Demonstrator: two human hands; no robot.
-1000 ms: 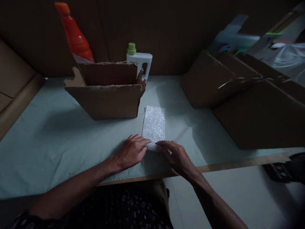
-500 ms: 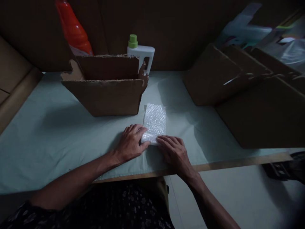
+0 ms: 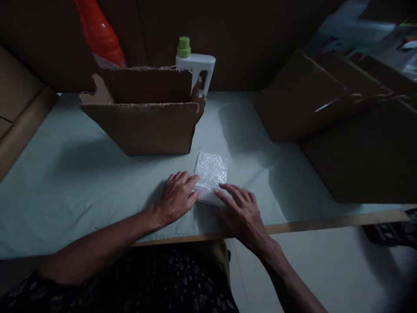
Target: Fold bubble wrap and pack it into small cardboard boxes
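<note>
A dimly lit brown wall stands behind the table, a panel at the table's left. Pale tiled floor shows below the table's front edge.

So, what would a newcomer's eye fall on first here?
Probably the vivid orange-red bottle at upper left, behind an open cardboard box. Next, perhaps, the shiny bubble wrap on the pale cloth, with a hand at either side. Then the green-capped white bottle, behind that box's right end.
</note>
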